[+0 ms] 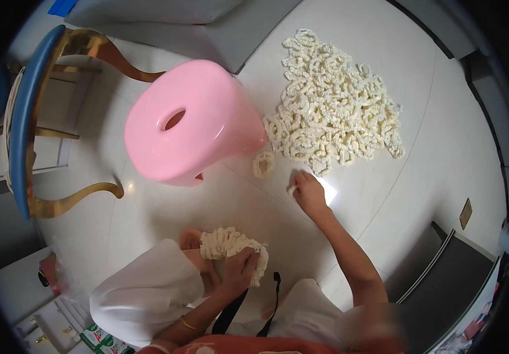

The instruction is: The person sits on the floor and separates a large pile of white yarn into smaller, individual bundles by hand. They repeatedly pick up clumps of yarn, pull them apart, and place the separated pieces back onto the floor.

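My left hand (238,272) is in front of my lap, closed around a bunch of cream gathered rings (219,243) that look like scrunchies. The rings are packed side by side and curve over the hand. Out on the floor, my right hand (306,190) has its fingers curled together. A small cream piece (291,190) pokes out of them, seemingly part of one ring; the rest is hidden. Just beyond that hand lies a large loose pile of similar cream rings (334,106). One single ring (264,164) rests apart from it, left of my right hand.
A pink plastic stool (206,115) stands left of the pile. Further left is a blue-seated chair (37,110) with curved golden legs. Grey upholstered furniture (219,40) is at the back. A dark panel-like object (445,278) is at right. Black straps (272,305) hang at my lap.
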A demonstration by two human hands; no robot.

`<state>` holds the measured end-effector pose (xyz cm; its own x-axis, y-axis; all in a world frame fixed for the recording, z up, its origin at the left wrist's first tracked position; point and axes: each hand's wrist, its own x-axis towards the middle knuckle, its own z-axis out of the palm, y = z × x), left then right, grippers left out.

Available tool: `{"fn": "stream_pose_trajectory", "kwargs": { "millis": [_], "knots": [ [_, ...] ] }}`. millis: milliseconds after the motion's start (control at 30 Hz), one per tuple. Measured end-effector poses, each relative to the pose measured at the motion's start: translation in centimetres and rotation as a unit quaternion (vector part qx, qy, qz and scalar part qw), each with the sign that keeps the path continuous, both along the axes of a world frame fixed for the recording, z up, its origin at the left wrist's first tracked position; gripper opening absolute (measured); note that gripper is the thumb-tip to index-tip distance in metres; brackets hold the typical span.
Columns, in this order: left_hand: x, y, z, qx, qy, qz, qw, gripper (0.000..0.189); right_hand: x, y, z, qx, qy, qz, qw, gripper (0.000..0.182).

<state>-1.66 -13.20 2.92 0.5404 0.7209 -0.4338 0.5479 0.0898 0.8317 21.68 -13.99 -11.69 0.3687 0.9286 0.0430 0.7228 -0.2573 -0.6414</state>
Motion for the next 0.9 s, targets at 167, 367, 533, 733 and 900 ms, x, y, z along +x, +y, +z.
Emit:
{"fn": "stream_pose_trajectory", "kwargs": {
  "millis": [167, 367, 533, 733, 900],
  "knots": [
    [0.3, -0.4, -0.2, -0.067, -0.029, 0.014, 0.997, 0.015, -1.5, 2.4, 1.8, -0.008, 0.388, -0.131, 0.912, 0.019],
    [0.4, -0.5, -0.1, -0.078, -0.006, -0.029, 0.997, 0.015, -2.4, 6.2, -0.4, -0.048, 0.147, -0.133, 0.979, 0.022],
    [0.2, -0.2, 0.1, -0.044, 0.002, -0.041, 0.998, 0.013, -1.7, 4.8, 1.5, -0.016, 0.204, -0.072, 0.976, 0.020],
    [0.7, -0.2, 0.2, -0.073, 0.009, -0.050, 0.996, 0.011, -3.1, 7.5, 0.7, -0.003, 0.043, -0.135, 0.990, 0.027],
    [0.6, -0.7, -0.2, -0.121, 0.023, 0.010, 0.992, 0.013, -3.2, 4.8, -0.4, -0.010, 0.096, -0.059, 0.994, 0.023]
  ]
}}
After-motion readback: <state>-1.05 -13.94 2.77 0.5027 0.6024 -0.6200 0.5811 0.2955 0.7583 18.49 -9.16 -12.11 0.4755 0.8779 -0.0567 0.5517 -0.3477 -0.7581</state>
